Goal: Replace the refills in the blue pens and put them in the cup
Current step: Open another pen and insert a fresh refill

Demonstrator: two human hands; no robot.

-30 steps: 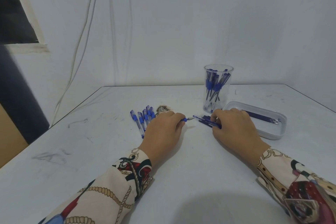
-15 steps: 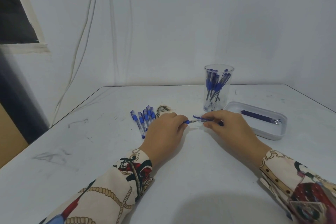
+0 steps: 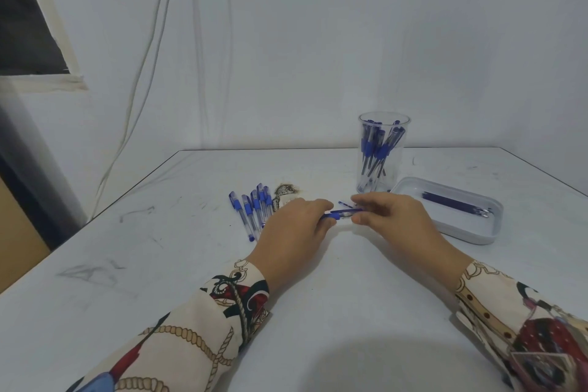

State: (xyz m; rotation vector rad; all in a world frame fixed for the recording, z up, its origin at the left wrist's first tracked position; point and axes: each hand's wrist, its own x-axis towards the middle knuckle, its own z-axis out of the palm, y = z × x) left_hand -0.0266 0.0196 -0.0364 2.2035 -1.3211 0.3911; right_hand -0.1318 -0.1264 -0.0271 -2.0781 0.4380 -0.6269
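Observation:
My left hand (image 3: 294, 229) and my right hand (image 3: 393, 221) meet over the table centre and hold one blue pen (image 3: 338, 214) between them, the left gripping its blue grip end, the right pinching the other end. A thin blue refill (image 3: 345, 204) lies just behind the pen. Several blue pens (image 3: 251, 208) lie in a row left of my left hand. A clear cup (image 3: 381, 156) with several blue pens stands behind my right hand. A white tray (image 3: 458, 226) holds dark blue refills (image 3: 455, 204).
A brown burnt mark (image 3: 286, 190) stains the white table (image 3: 159, 264) behind the pen row. The table's left edge drops off near a dark wall gap. White cables (image 3: 143, 89) hang down the wall at left.
My right hand has moved left from beside the tray and closed in on the left hand. Both hands lifted the pen slightly and now hold it between them.

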